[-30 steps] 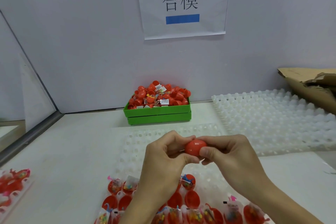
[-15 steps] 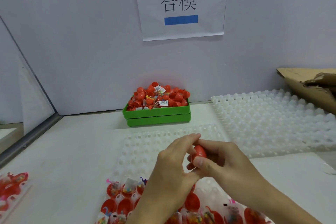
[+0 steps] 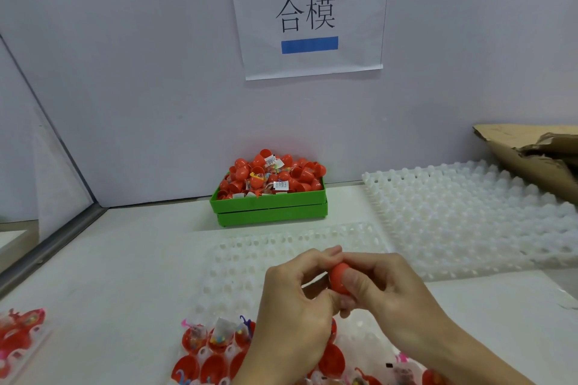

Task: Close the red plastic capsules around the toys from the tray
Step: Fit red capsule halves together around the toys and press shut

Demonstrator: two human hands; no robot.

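Both my hands meet above the clear dimpled tray (image 3: 281, 247) and hold one red capsule (image 3: 337, 277) between them. My right hand (image 3: 384, 294) grips it with thumb and fingers curled round it. My left hand (image 3: 294, 306) pinches it from the left, its fingertips over the top. Most of the capsule is hidden by my fingers. Below my hands, the near rows of the tray hold open red capsule halves (image 3: 212, 362) with small bagged toys (image 3: 222, 331) in them.
A green bin (image 3: 269, 206) heaped with red capsules stands by the back wall. A stack of white dimpled trays (image 3: 469, 216) lies at the right, torn cardboard (image 3: 531, 153) behind it. Another tray with red capsules (image 3: 18, 334) sits at the left edge.
The capsule has turned in my hands and is now more covered by my fingers. My hands have stayed above the tray, shifting slightly right in view.
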